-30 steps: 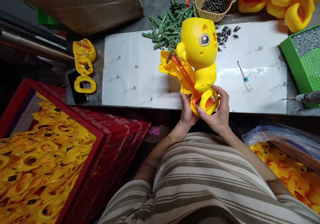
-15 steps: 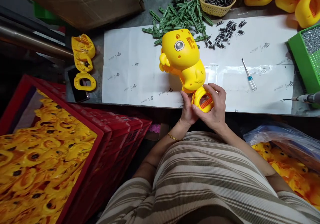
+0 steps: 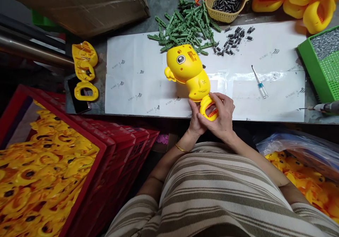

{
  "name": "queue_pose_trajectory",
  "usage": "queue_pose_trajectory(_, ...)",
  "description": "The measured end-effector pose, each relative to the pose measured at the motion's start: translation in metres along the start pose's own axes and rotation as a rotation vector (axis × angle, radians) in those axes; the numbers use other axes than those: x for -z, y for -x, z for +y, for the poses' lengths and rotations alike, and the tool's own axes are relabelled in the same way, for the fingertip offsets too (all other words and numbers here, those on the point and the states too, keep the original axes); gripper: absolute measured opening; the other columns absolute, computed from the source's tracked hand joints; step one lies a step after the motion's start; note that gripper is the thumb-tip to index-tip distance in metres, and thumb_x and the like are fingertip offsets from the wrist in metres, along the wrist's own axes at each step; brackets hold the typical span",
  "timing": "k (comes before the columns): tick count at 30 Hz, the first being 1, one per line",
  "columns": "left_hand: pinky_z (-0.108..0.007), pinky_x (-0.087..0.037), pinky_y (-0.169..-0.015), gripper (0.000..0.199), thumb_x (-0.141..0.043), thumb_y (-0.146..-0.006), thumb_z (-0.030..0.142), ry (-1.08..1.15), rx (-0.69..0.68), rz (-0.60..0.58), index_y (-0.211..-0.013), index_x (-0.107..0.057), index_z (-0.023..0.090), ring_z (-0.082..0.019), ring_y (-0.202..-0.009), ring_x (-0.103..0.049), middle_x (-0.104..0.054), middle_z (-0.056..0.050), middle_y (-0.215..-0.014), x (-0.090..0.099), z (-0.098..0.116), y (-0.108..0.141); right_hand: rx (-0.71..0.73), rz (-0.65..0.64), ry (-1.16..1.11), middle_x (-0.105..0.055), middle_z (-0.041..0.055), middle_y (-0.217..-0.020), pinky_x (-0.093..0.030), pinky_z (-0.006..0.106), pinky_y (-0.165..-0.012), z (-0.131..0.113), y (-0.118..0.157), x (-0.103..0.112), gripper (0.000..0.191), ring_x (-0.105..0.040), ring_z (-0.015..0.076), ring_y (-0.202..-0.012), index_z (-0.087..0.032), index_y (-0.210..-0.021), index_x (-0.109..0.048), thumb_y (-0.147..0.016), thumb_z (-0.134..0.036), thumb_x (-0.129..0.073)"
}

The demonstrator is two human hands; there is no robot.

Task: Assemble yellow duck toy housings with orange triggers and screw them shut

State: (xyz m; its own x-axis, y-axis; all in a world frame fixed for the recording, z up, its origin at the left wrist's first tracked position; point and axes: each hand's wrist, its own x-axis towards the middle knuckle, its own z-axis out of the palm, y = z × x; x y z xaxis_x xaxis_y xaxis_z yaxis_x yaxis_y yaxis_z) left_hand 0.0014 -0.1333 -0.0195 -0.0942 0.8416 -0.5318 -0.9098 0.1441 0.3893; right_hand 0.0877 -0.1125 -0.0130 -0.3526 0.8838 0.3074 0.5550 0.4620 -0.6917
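Note:
Both my hands hold a yellow plastic duck toy [image 3: 197,73] over the front edge of the bench. Its head, with a printed eye, points away from me, and its ring handle, with an orange ribbed piece inside, is nearest me. My right hand [image 3: 222,115] is closed round the right side of the handle, thumb across its lower end. My left hand [image 3: 195,119] grips from the left where body and handle meet; some of its fingers are hidden beneath. Beyond the toy lie a heap of green plastic parts [image 3: 185,27] and scattered dark springs [image 3: 234,39].
A screwdriver [image 3: 259,81] lies on the white sheet [image 3: 137,74]. At the right are a green basket of screws [image 3: 317,67] and a power driver [image 3: 325,107]. Yellow half-shells [image 3: 86,90] lie at left above a red crate [image 3: 106,159]. A spring basket [image 3: 212,9] stands behind.
The duck toy has tilted slightly, its head now lower and nearer me. Both hands keep their hold on it. The whole view has shifted a little.

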Motion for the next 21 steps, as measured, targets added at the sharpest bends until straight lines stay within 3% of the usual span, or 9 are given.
queue_pose_trajectory(6,-0.042,-0.055,-0.101,0.075,-0.031,-0.087,0.079,0.011,-0.004,-0.007,-0.13,-0.06,0.024,-0.03,-0.128,-0.057,-0.068,-0.009,-0.12,0.003,-0.001,0.0,-0.056,-0.002,0.012,-0.057,0.0124,-0.124,-0.043,0.049,-0.094,0.0,0.001,-0.001,0.06,-0.052,0.0314,-0.115,-0.024,-0.132,-0.053,-0.078,-0.048,-0.066)
queue_pose_trajectory(10,-0.04,-0.051,-0.104,0.079,-0.025,-0.087,0.081,-0.028,-0.015,-0.007,-0.132,-0.058,0.025,-0.029,-0.128,-0.057,-0.067,-0.007,-0.125,0.004,-0.001,-0.003,-0.029,-0.052,0.02,-0.056,0.0135,-0.127,-0.043,0.049,-0.095,0.002,0.0,0.001,0.062,-0.051,0.0315,-0.117,-0.023,-0.135,-0.051,-0.081,-0.05,-0.065)
queue_pose_trajectory(14,-0.039,-0.05,-0.105,0.082,-0.021,-0.087,0.081,-0.002,0.007,-0.055,-0.132,-0.058,0.025,-0.028,-0.129,-0.057,-0.068,-0.007,-0.123,0.006,0.002,-0.004,0.021,-0.147,-0.012,-0.049,0.0148,-0.136,-0.04,0.054,-0.103,0.005,0.0,0.004,0.079,-0.046,0.0332,-0.125,-0.024,-0.145,-0.041,-0.079,-0.058,-0.065)
queue_pose_trajectory(18,-0.041,-0.05,-0.107,0.079,-0.017,-0.09,0.076,0.049,-0.008,-0.149,-0.125,-0.063,0.022,-0.027,-0.128,-0.057,-0.07,-0.009,-0.118,0.005,0.005,-0.002,0.072,-0.16,-0.092,-0.047,0.0154,-0.138,-0.039,0.055,-0.107,0.011,0.002,0.006,0.08,-0.044,0.0327,-0.128,-0.023,-0.148,-0.039,-0.08,-0.054,-0.066)
queue_pose_trajectory(21,-0.042,-0.05,-0.106,0.079,-0.015,-0.092,0.074,0.024,0.007,-0.152,-0.114,-0.067,0.018,-0.03,-0.126,-0.058,-0.072,-0.011,-0.11,0.003,0.007,0.0,0.072,-0.122,-0.147,-0.048,0.0141,-0.137,-0.041,0.054,-0.106,0.014,0.004,0.008,0.075,-0.045,0.0318,-0.128,-0.025,-0.146,-0.041,-0.081,-0.05,-0.068)
